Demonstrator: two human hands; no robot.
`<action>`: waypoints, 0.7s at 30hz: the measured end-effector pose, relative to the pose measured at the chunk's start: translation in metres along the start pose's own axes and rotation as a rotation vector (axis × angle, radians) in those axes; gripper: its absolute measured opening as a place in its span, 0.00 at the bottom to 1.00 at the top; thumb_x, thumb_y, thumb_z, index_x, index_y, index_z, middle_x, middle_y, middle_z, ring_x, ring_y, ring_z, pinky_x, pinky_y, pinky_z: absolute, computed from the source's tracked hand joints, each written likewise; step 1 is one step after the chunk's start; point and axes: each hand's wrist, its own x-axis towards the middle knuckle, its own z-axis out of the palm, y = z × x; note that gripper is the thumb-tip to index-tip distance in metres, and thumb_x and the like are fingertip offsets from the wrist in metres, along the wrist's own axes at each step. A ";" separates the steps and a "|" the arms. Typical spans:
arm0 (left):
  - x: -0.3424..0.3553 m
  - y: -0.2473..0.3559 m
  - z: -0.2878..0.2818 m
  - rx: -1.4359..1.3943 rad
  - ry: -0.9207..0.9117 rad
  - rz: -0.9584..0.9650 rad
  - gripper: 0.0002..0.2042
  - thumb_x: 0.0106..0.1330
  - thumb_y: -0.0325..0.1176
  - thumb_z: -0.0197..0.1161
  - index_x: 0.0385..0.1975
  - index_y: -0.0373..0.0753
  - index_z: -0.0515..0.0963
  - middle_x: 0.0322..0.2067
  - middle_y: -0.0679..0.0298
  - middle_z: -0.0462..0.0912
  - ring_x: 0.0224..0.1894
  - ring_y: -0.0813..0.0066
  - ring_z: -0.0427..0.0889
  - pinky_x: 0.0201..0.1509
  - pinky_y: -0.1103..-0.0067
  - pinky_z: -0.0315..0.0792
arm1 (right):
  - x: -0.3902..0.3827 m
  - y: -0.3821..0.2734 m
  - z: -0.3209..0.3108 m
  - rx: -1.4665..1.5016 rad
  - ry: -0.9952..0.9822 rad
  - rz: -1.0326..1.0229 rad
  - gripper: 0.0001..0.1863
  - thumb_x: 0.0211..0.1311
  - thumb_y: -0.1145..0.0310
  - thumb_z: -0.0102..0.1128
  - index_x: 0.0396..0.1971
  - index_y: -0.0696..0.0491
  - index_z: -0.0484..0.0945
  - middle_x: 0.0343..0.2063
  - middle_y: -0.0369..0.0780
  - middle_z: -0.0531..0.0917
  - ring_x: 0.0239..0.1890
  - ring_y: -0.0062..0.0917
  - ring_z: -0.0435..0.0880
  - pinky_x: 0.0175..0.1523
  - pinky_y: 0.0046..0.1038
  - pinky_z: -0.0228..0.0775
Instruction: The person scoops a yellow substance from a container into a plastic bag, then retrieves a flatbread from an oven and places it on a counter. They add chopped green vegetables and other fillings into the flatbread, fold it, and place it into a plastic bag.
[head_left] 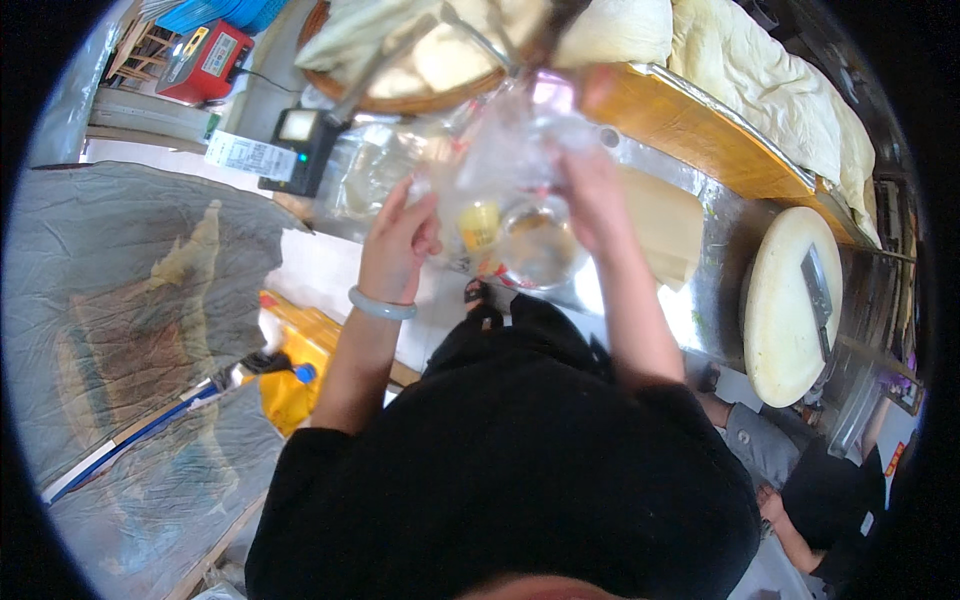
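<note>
My right hand (592, 195) is closed on a crumpled clear plastic bag (500, 135), blurred by motion, above the steel counter. My left hand (405, 230), with a pale bangle at the wrist, is raised left of the bag, its fingers partly curled at a small translucent piece I cannot make out. Below and between my hands are a round metal bowl (542, 250) and a yellow package (479, 226). More clear plastic (365, 175) lies behind my left hand.
A basket (385, 98) with pale food and metal tongs, a padded box (725, 135), and a black device (300, 150) line the back. A round board (775, 320) with a cleaver sits right. A covered surface (120, 260) is left. Another person (830, 500) is at lower right.
</note>
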 end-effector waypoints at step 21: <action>-0.082 -0.043 -0.047 0.875 0.659 0.726 0.12 0.61 0.31 0.52 0.43 0.35 0.72 0.34 0.58 0.77 0.33 0.72 0.76 0.40 0.80 0.69 | -0.083 0.053 -0.013 -0.731 -0.856 -1.006 0.08 0.43 0.72 0.59 0.11 0.51 0.70 0.13 0.38 0.70 0.14 0.28 0.70 0.19 0.28 0.62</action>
